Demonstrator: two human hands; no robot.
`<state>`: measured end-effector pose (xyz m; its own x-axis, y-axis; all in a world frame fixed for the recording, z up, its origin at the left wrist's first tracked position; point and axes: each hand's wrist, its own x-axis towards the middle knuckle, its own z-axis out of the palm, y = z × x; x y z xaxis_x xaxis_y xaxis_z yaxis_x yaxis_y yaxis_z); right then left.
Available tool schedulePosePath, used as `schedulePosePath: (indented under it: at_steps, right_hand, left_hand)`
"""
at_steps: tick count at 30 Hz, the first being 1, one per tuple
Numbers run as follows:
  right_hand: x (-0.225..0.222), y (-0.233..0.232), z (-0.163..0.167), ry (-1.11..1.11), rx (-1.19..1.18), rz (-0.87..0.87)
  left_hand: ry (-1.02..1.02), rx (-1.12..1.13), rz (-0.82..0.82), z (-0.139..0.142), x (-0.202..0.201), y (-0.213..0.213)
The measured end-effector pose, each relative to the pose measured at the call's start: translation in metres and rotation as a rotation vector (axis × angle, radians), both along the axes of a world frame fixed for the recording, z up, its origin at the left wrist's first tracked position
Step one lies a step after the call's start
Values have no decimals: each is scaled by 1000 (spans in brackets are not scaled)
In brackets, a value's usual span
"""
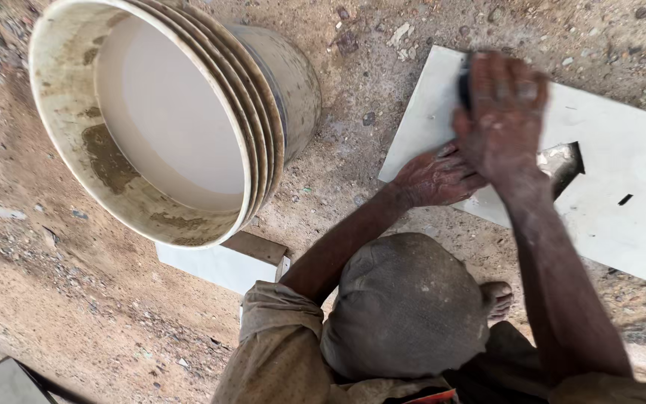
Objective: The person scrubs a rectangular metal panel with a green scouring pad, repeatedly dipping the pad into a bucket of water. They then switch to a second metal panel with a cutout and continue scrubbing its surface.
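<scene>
A white tile lies flat on the dirt at the right, with a jagged cut-out hole and a small slot in it. My left hand presses flat on the tile's near left edge, fingers spread. My right hand is above it, closed around a small dark object at the tile's far left corner. Most of that object is hidden by my fingers. My bent knee in grey cloth sits between my two arms.
A large dirty plastic bucket holding milky water stands at the upper left. A second white tile piece lies below the bucket. My bare foot rests by the tile's near edge. Stony dirt ground surrounds everything.
</scene>
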<state>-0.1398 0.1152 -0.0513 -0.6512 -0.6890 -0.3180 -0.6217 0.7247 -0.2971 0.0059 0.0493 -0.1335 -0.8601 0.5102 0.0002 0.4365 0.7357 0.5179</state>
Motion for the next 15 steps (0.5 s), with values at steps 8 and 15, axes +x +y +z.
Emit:
schedulePosePath:
  at_steps: [8,15]
  right_hand:
    - [6,-20,-8,61,-226,40]
    - [11,-30,-20,179,-275,137]
  left_hand:
    - [104,164,139,4,0,0]
    - [43,169,153,29,-8,-10]
